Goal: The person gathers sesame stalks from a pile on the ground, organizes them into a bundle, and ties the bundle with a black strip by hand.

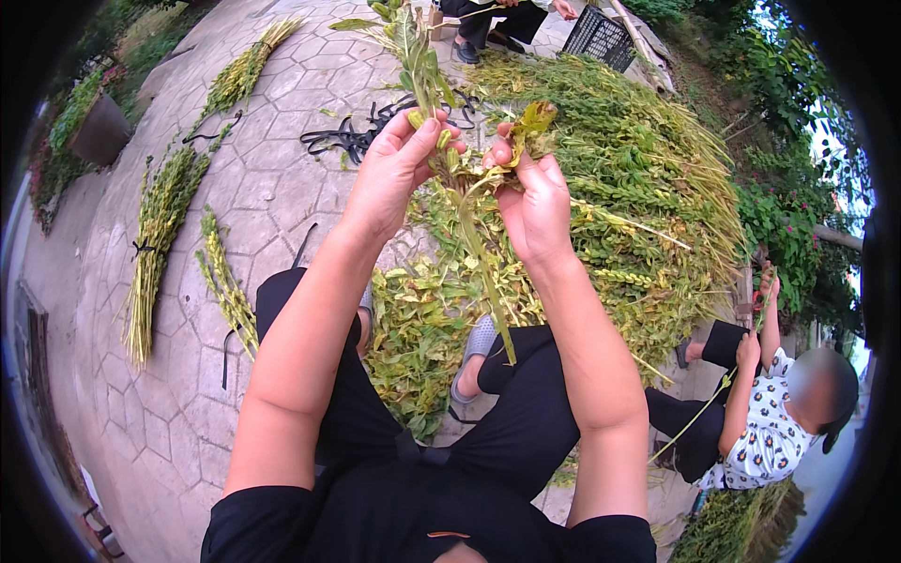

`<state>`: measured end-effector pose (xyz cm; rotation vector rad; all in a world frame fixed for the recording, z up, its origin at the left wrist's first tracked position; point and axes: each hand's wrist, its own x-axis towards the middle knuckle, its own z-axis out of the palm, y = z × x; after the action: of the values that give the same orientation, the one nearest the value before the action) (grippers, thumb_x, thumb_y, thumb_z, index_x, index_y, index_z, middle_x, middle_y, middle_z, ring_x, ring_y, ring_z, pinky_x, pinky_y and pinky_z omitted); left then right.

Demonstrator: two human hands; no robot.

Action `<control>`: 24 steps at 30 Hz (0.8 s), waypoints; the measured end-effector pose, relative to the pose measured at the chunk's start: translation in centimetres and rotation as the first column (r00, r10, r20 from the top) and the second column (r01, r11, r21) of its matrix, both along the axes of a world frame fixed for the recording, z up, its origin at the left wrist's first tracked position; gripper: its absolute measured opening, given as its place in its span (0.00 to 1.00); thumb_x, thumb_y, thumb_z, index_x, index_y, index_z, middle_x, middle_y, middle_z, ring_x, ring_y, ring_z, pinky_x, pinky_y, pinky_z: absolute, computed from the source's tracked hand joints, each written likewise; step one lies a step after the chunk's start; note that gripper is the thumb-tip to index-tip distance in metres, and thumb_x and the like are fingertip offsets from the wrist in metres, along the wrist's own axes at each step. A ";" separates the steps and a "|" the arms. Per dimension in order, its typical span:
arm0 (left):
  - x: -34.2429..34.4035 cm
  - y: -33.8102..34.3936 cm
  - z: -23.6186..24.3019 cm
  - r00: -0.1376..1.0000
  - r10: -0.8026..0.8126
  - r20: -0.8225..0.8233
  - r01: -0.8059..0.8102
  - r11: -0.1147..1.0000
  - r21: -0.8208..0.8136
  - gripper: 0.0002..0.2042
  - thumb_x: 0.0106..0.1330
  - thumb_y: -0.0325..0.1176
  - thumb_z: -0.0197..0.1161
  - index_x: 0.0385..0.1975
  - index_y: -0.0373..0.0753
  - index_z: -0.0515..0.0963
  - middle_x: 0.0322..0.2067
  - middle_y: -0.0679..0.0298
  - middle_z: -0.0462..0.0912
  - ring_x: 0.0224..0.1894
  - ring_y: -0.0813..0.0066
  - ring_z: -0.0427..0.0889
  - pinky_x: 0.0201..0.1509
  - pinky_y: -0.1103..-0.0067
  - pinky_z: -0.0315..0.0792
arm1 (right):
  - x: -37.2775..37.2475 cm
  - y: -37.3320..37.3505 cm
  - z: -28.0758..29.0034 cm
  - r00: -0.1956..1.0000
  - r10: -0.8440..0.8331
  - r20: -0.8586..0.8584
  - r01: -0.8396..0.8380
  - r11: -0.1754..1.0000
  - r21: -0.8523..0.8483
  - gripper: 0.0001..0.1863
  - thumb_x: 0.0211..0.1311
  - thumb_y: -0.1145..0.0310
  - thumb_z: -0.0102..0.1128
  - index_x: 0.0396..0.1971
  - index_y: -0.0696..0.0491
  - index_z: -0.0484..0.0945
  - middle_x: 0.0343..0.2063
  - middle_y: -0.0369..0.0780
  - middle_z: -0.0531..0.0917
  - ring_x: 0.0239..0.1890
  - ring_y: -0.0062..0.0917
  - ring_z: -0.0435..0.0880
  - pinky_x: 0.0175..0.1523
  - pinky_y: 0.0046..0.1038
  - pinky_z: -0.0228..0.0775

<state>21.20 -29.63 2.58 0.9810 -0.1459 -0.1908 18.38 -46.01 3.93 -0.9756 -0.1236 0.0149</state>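
Note:
My left hand (402,164) grips an upright green plant stalk (469,225) with pods and a leafy top, near the upper middle of the view. Just to its right, my right hand (524,178) is closed on some yellowed leaves (535,120) beside the same stalk, whose bare lower part hangs down over my lap. Below and beyond my hands, loose leaves (404,347) and a large pile of cut stalks (638,178) cover the paving. Black strips (343,139) lie in a tangle behind my left hand.
Tied bundles (164,244) lie on the paving (150,403) at left, near a planter (99,127). A co-worker (760,422) sits at right holding a stalk. Another person (488,19) works at the top beside a black crate (601,39). More stalks (741,525) lie at lower right.

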 end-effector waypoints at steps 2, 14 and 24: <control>0.1 0.5 -0.3 1.000 -0.021 -0.011 0.020 0.997 -0.077 0.12 0.71 0.39 0.55 0.49 0.40 0.73 0.40 0.67 0.82 0.41 0.77 0.82 0.44 0.78 0.78 | -1.1 0.0 0.3 0.992 0.112 -0.057 -0.114 0.993 -0.034 0.11 0.72 0.70 0.43 0.47 0.56 0.71 0.26 0.33 0.69 0.31 0.18 0.66 0.41 0.24 0.62; 1.1 4.4 0.8 0.993 0.091 0.073 -0.093 0.995 0.021 0.13 0.73 0.39 0.52 0.50 0.40 0.71 0.40 0.66 0.79 0.36 0.80 0.80 0.40 0.80 0.77 | -6.0 -1.6 -0.2 0.909 0.382 -0.166 -0.408 0.741 -0.534 0.20 0.69 0.65 0.55 0.56 0.59 0.69 0.46 0.37 0.78 0.47 0.17 0.74 0.55 0.24 0.66; -0.4 2.7 1.0 0.978 -0.195 0.069 0.202 0.971 -0.127 0.14 0.73 0.38 0.51 0.51 0.37 0.70 0.39 0.64 0.77 0.34 0.80 0.77 0.38 0.81 0.75 | -1.6 -0.7 0.0 0.971 0.237 -0.012 -0.188 0.735 -0.651 0.20 0.61 0.61 0.66 0.48 0.56 0.76 0.40 0.33 0.82 0.41 0.14 0.76 0.50 0.23 0.69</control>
<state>20.79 -26.95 3.55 0.8386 -0.3057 -0.3332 16.78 -46.69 3.90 -1.6633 -0.3120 0.2518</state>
